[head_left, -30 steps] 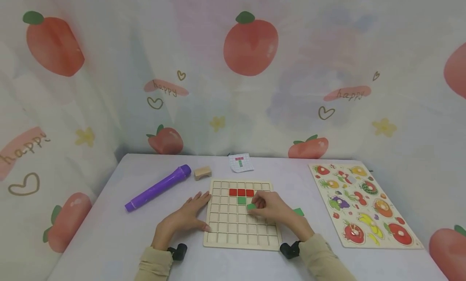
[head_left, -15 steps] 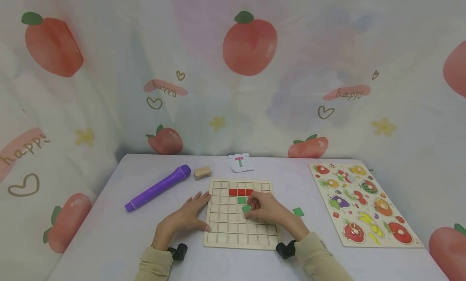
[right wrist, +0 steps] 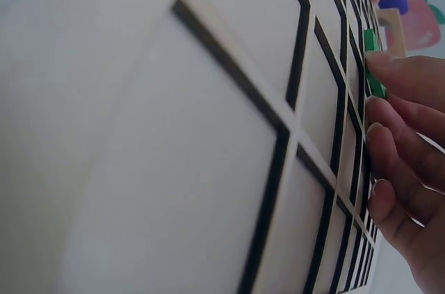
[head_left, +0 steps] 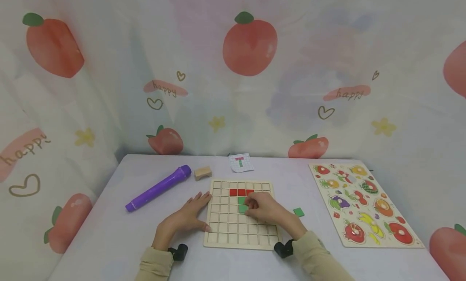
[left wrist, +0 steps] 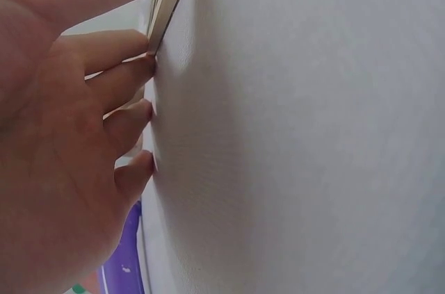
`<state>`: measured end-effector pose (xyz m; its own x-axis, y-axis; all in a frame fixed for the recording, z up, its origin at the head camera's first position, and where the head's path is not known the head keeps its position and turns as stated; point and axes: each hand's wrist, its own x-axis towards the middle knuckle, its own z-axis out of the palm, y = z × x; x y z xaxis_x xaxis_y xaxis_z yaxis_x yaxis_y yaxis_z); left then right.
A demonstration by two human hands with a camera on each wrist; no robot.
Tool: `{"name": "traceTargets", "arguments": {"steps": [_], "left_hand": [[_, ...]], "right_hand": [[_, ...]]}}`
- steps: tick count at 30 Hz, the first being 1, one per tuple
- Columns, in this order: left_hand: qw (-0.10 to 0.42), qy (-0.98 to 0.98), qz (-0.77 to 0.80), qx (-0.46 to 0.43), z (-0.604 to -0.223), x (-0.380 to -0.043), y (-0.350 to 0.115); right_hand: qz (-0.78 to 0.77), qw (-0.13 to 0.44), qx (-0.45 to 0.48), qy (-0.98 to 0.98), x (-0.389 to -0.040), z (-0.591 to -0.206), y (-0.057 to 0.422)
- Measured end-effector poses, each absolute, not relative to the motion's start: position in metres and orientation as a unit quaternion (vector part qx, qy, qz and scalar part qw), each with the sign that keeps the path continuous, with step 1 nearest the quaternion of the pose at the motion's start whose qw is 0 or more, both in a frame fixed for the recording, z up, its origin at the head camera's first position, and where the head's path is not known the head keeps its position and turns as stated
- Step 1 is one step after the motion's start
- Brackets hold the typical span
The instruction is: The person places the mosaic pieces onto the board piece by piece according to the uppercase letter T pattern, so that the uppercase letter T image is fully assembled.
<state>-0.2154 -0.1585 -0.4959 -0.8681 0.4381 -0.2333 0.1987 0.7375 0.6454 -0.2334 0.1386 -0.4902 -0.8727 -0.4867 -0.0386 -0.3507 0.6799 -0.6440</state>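
Observation:
The wooden grid board [head_left: 233,236] lies on the white table, with a row of 3 red tiles [head_left: 241,192] near its far side. Under the middle red one sits a green tile, partly covered by fingers. Thumb and fingers of my right hand [head_left: 268,209] pinch a second green tile [head_left: 242,209] in the cell just below it; the right wrist view shows that green tile [right wrist: 375,80] at the thumb tip. My left hand [head_left: 186,217] rests at the board's left edge, fingers spread, thumb and fingertips touching the rim.
A loose green tile [head_left: 299,212] lies right of the board. Behind stand a paper card [head_left: 241,162] with a red and green T pattern and a small wooden block [head_left: 202,173]. A purple toy microphone [head_left: 158,188] lies left, a fruit puzzle board [head_left: 358,208] right.
My right hand has moved left with the green tile and lowered it into the cell beneath the other green one. The left hand stays at the board's edge.

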Motion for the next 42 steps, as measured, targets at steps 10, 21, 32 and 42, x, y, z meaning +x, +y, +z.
{"name": "traceTargets", "arguments": {"steps": [10, 21, 32, 42], "left_hand": [[0.182, 0.909, 0.325, 0.185, -0.493, -0.213, -0.159], [0.183, 0.912, 0.319, 0.179, -0.496, -0.214, -0.159], [0.184, 0.912, 0.320, 0.179, -0.493, -0.212, -0.159], [0.186, 0.912, 0.314, 0.189, -0.494, -0.214, -0.159]], "right_hand": [[-0.321, 0.100, -0.227, 0.914, -0.233, -0.490, 0.135], [-0.341, 0.078, -0.211, 0.913, -0.225, -0.491, 0.155], [-0.333, 0.040, -0.197, 0.921, -0.211, -0.484, 0.188], [-0.336, 0.019, -0.147, 0.930, -0.202, -0.488, 0.224]]}}
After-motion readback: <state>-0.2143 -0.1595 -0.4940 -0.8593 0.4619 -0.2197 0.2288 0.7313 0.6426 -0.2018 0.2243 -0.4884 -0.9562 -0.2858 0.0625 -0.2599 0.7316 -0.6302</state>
